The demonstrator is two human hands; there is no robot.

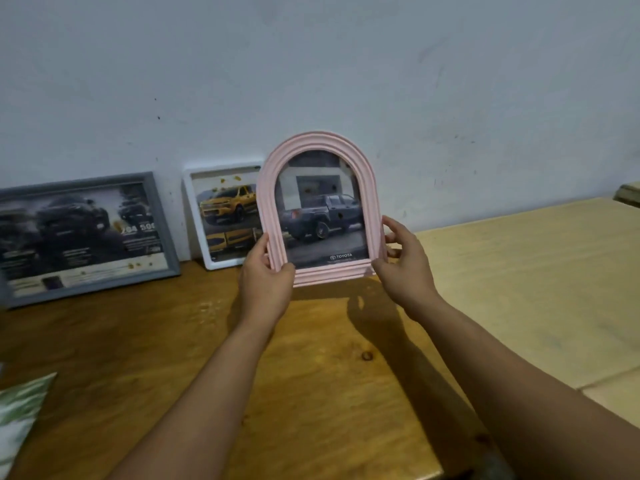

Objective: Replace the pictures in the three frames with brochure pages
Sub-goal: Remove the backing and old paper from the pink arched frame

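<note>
A pink arched frame [318,147] is held upright above the wooden table [311,375], near the wall. It shows a brochure page with a dark pickup truck. My left hand [265,282] grips its lower left edge and my right hand [403,268] grips its lower right edge. Behind it to the left, a white frame [197,216] with a yellow pickup page leans on the wall, partly hidden by the pink frame. Further left leans a grey frame [157,216] holding a dark car page.
A green and white patterned paper [17,414] lies at the table's left front edge. A paler wooden surface [536,289] adjoins the table on the right. The grey-blue wall [346,81] stands right behind the frames.
</note>
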